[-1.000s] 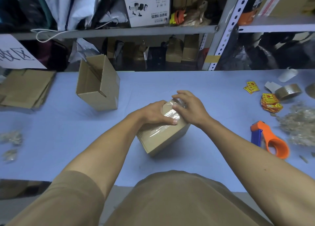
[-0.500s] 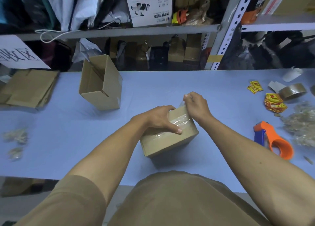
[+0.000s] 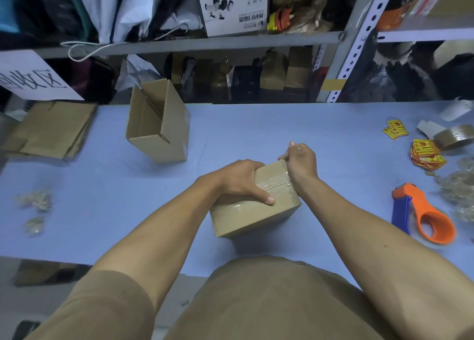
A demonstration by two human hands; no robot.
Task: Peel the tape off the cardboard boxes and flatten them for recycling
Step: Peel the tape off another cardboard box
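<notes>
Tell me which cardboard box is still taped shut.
The box under both hands, clear tape across its top; the far-left box stands open and untouched.

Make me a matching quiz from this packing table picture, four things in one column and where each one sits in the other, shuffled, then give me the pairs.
Things:
1. taped box
2. open box
3. tape dispenser
4. flattened cardboard

Places:
A. far left of the table, lying flat
B. under both hands, at the near middle
C. right side, orange, lying beside the right forearm
D. back left of middle, tilted, open side facing left

Pairs: 1-B, 2-D, 3-C, 4-A. The left hand grips the taped box; the right hand pinches at its far edge.
</notes>
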